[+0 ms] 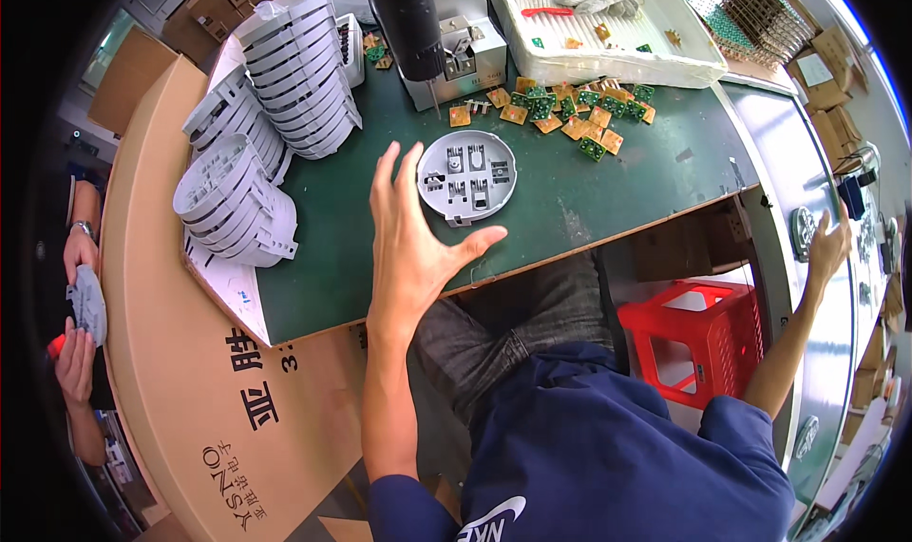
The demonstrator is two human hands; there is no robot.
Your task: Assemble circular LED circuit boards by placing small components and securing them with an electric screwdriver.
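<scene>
A round grey plastic housing (494, 192) with several slots lies face up on the green bench. My left hand (413, 224) is at its left side, fingers and thumb spread, with nothing in it; I cannot tell whether it touches the rim. Far to the right, my right hand (831, 246) reaches over a metal-edged line, fingers apart and holding nothing I can see. A dark round part (803, 232) sits on that line just left of it. Above the housing hangs a black powered screwdriver (404, 19), its thin bit pointing down.
Stacked grey housings (299, 81) stand on the left. Small green and tan circuit boards (570, 110) are scattered before a white foam tray (617, 65). A screw feeder (480, 67) stands behind. A red stool (708, 352) is below right. Another person's hands (81, 252) hold a grey disc.
</scene>
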